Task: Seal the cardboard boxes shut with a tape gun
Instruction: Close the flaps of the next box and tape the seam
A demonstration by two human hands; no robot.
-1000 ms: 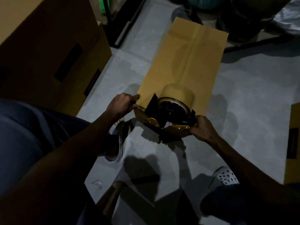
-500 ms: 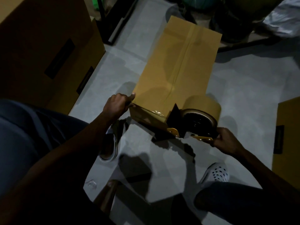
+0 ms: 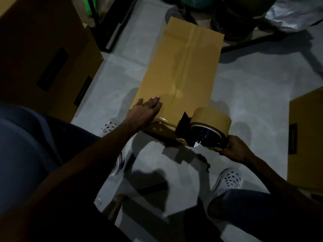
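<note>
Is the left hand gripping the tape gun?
No, the left hand lies flat on the box; the right hand holds the tape gun.

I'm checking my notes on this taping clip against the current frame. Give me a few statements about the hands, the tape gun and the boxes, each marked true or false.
1. The left hand lies flat with straight fingers on top of the cardboard box. True.
2. The right hand is empty. False: it grips the tape gun at its rear.
3. A strip of tape already runs lengthwise along the box's top seam. True.
4. The tape gun sits at the far end of the box. False: it is at the near end, by the right corner.
5. Only one box is in view. False: a large box stands to the left and another box is at the right edge.
</note>
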